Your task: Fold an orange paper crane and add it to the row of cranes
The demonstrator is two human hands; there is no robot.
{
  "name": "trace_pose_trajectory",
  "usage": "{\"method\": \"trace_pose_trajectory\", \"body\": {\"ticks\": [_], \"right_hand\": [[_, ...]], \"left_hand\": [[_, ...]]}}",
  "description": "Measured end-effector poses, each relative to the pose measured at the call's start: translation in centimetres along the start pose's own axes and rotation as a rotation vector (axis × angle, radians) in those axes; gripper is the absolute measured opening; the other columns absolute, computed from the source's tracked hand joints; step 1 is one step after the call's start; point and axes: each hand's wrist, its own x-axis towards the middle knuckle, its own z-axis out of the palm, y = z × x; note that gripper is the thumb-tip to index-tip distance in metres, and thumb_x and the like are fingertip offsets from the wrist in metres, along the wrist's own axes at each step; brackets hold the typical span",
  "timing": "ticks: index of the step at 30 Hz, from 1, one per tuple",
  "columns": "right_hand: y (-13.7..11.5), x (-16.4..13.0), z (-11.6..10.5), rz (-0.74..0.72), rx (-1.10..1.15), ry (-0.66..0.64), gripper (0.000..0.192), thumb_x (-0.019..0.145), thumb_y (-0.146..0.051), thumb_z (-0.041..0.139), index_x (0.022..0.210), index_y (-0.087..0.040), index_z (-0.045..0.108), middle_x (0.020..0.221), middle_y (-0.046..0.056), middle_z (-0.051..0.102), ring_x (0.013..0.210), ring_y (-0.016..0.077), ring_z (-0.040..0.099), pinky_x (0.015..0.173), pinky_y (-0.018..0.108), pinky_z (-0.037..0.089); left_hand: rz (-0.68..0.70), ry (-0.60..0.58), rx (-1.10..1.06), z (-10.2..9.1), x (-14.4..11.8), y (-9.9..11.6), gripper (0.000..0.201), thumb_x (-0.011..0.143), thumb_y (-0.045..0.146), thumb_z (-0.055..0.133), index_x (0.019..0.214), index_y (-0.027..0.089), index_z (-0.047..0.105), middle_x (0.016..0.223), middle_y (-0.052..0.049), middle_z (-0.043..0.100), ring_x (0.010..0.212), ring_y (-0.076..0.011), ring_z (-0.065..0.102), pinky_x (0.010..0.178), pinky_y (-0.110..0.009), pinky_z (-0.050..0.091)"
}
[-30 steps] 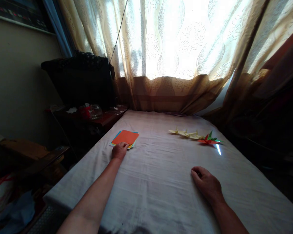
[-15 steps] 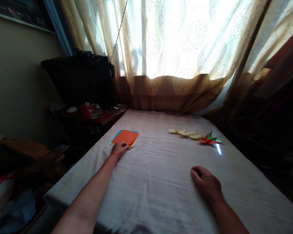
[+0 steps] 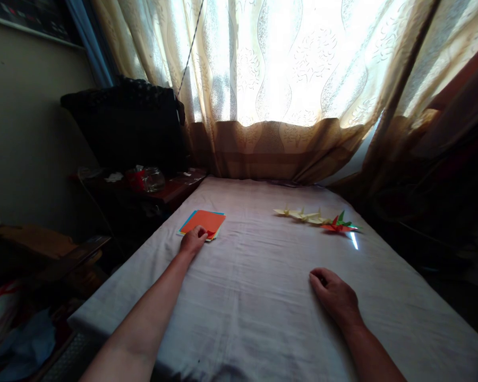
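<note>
A stack of coloured square paper [image 3: 180,232] lies at the left of the cloth, with an orange sheet [image 3: 207,220] on top and blue, yellow and white edges peeking out beneath. My left hand [image 3: 194,240] is at its near corner, thumb and fingertips pinched on the orange sheet, whose corner looks slightly curled up. My right hand [image 3: 336,294] rests on the cloth at the right, fingers curled in with nothing visible in them. Beyond it sit several folded paper cranes: pale yellow cranes [image 3: 301,216], a red crane [image 3: 338,226] and a green crane [image 3: 342,218].
A light cloth [image 3: 247,297] covers the wide flat surface under my hands. To the left, a dark side table [image 3: 167,193] carries a glass jar [image 3: 153,180] and a red item. Patterned curtains [image 3: 255,143] hang at the back. A bright light streak falls beside the cranes.
The near corner of the orange sheet has lifted and curled under my left fingertips. My right hand keeps its place; the whole view has shifted slightly.
</note>
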Motion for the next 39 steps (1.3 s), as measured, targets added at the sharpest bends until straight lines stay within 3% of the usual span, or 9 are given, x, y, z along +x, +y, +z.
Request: {"method": "trace_pose_trajectory", "body": {"ticks": [17, 21, 26, 30, 33, 36, 39], "right_hand": [[0.1, 0.0, 0.1, -0.051, 0.058, 0.024, 0.031, 0.074, -0.048, 0.045, 0.075, -0.025, 0.067, 0.077, 0.002, 0.071, 0.07, 0.0202, 0.065, 0.064, 0.031, 0.045], [0.2, 0.0, 0.1, -0.063, 0.053, 0.038, 0.029, 0.075, -0.046, 0.046, 0.074, -0.025, 0.066, 0.075, 0.001, 0.07, 0.068, 0.0199, 0.064, 0.063, 0.03, 0.045], [0.2, 0.0, 0.2, -0.089, 0.059, 0.057, 0.026, 0.076, -0.043, 0.047, 0.074, -0.025, 0.066, 0.075, 0.001, 0.07, 0.067, 0.0189, 0.064, 0.062, 0.029, 0.046], [0.3, 0.1, 0.4, -0.101, 0.092, 0.095, 0.026, 0.077, -0.043, 0.047, 0.076, -0.025, 0.066, 0.075, 0.002, 0.07, 0.066, 0.0192, 0.064, 0.063, 0.03, 0.048], [0.5, 0.2, 0.6, -0.09, 0.099, 0.122, 0.03, 0.078, -0.044, 0.046, 0.084, -0.023, 0.067, 0.079, 0.003, 0.071, 0.067, 0.0193, 0.065, 0.066, 0.031, 0.05], [0.6, 0.3, 0.8, -0.092, 0.1, 0.13, 0.031, 0.079, -0.042, 0.046, 0.09, -0.023, 0.068, 0.078, 0.003, 0.072, 0.066, 0.019, 0.065, 0.065, 0.031, 0.05], [0.6, 0.3, 0.8, -0.1, 0.096, 0.137, 0.029, 0.079, -0.039, 0.047, 0.091, -0.022, 0.068, 0.078, 0.003, 0.071, 0.065, 0.0183, 0.065, 0.066, 0.031, 0.051]], "left_hand": [[0.02, 0.21, -0.033, -0.2, -0.2, 0.6, 0.032, 0.095, 0.034, 0.058, 0.123, 0.017, 0.057, 0.123, -0.01, 0.059, 0.103, -0.0223, 0.062, 0.087, -0.043, 0.054], [0.089, 0.268, -0.096, -0.4, -0.4, 2.6, 0.031, 0.095, 0.034, 0.059, 0.12, 0.016, 0.058, 0.121, -0.009, 0.06, 0.102, -0.0219, 0.062, 0.087, -0.043, 0.054], [0.229, 0.256, -0.273, 0.0, -1.7, 7.1, 0.013, 0.09, 0.032, 0.06, 0.097, 0.021, 0.062, 0.084, -0.002, 0.068, 0.082, -0.0194, 0.067, 0.077, -0.03, 0.05], [0.336, 0.175, -0.48, 0.6, -3.0, 11.1, 0.028, 0.084, 0.048, 0.063, 0.086, 0.021, 0.059, 0.071, 0.0, 0.066, 0.069, -0.0171, 0.066, 0.066, -0.024, 0.048], [0.366, 0.095, -0.653, 1.2, -3.4, 13.3, 0.043, 0.084, 0.062, 0.054, 0.086, 0.019, 0.058, 0.072, -0.001, 0.066, 0.066, -0.0161, 0.066, 0.062, -0.024, 0.049], [0.334, 0.032, -0.77, 2.0, -3.2, 14.2, 0.054, 0.081, 0.07, 0.05, 0.09, 0.017, 0.057, 0.072, -0.002, 0.067, 0.062, -0.0161, 0.066, 0.06, -0.025, 0.051], [0.241, 0.022, -0.772, 3.3, -2.8, 14.0, 0.05, 0.081, 0.065, 0.054, 0.092, 0.016, 0.059, 0.066, -0.001, 0.067, 0.06, -0.0171, 0.066, 0.056, -0.025, 0.05]]}}
